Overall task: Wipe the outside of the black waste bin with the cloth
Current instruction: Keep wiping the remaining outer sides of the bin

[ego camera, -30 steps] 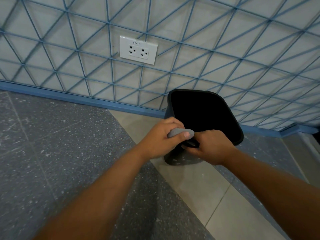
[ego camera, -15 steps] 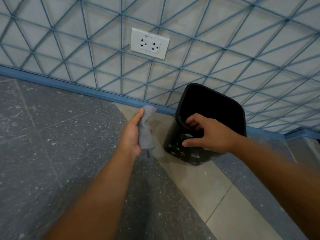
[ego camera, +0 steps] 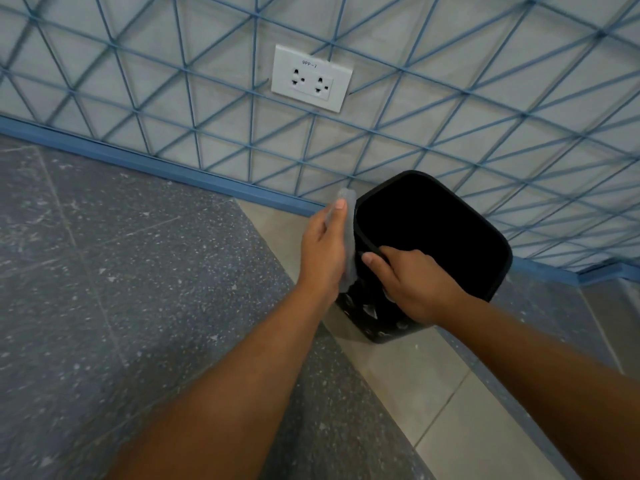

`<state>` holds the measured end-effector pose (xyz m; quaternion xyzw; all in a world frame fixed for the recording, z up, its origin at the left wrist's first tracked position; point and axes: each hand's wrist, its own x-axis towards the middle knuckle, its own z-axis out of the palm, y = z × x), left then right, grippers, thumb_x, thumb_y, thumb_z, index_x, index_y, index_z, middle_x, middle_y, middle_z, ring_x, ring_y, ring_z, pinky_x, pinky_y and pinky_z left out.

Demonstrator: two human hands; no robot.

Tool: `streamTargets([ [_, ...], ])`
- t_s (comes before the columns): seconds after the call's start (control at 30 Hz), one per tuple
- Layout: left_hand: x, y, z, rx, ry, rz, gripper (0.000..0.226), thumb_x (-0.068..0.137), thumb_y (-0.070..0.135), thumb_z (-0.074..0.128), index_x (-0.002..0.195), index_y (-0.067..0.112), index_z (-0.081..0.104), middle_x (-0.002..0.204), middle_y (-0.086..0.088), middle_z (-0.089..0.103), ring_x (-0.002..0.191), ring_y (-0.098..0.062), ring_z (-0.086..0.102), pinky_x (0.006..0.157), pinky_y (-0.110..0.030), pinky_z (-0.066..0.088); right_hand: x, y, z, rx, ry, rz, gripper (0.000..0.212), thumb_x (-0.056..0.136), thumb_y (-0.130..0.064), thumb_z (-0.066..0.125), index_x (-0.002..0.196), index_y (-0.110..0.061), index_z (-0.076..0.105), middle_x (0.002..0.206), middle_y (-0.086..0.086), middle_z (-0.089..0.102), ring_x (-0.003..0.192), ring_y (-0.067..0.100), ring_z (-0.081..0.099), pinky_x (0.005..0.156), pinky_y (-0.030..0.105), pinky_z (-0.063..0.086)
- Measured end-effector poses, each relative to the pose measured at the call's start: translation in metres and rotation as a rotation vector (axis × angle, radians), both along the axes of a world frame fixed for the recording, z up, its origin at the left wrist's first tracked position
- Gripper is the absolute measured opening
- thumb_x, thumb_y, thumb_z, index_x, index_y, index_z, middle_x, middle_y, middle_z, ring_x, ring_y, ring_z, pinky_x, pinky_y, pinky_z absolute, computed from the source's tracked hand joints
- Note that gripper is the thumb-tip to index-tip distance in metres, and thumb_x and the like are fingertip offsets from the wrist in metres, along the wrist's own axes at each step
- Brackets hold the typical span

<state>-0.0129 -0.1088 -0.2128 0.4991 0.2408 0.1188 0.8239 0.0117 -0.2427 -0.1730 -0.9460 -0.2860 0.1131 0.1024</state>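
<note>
The black waste bin (ego camera: 433,237) stands on the floor at about two o'clock from the middle of the view, just in front of the wall, its open mouth tipped toward the camera. The right hand (ego camera: 412,282) grips the near rim at the bin's six o'clock, fingers curled over the edge and the thumb along the outside, most likely to brace the bin so it does not slide or tip under the wiping. The left hand (ego camera: 323,247) presses the grey cloth (ego camera: 349,237) flat against the bin's outer wall at its nine o'clock; the fingers lie straight and together with the cloth between the palm and the plastic, a hold that spreads pressure over a broad patch. The cloth reaches from just above the rim down the side. Pale cut-outs or marks show low on the bin's near wall. The floor (ego camera: 121,306) is dark speckled stone, with a band of pale tiles (ego camera: 408,375) running under the bin toward five o'clock. Behind, a light wall (ego camera: 450,98) carries a grid of blue diagonal lines, a blue skirting strip (ego camera: 138,161) at its foot, and a white double socket (ego camera: 311,77) at twelve o'clock.
</note>
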Motion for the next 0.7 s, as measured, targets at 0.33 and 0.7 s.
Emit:
streamTargets([
  [0.33, 0.005, -0.01, -0.027, 0.181, 0.154, -0.033, 0.044, 0.112, 0.042, 0.04, 0.119, 0.008, 0.068, 0.127, -0.009, 0.052, 0.139, -0.03, 0.048, 0.126, -0.042, 0.035, -0.004, 0.01, 0.001, 0.044, 0.007, -0.023, 0.031, 0.098, -0.048, 0.031, 0.092, -0.026, 0.051, 0.081, 0.002, 0.064, 0.075, 0.024, 0.062, 0.068, 0.038, 0.048],
  [0.7, -0.002, -0.023, -0.024, -0.16, 0.195, 0.099, 0.014, 0.111, 0.032, 0.045, 0.104, 0.024, 0.054, 0.141, -0.02, 0.056, 0.142, -0.036, 0.048, 0.123, -0.052, 0.037, -0.008, 0.027, -0.002, 0.085, 0.011, -0.091, 0.038, 0.098, -0.048, 0.031, 0.096, -0.02, 0.057, 0.09, 0.007, 0.067, 0.086, 0.029, 0.063, 0.08, 0.045, 0.05],
])
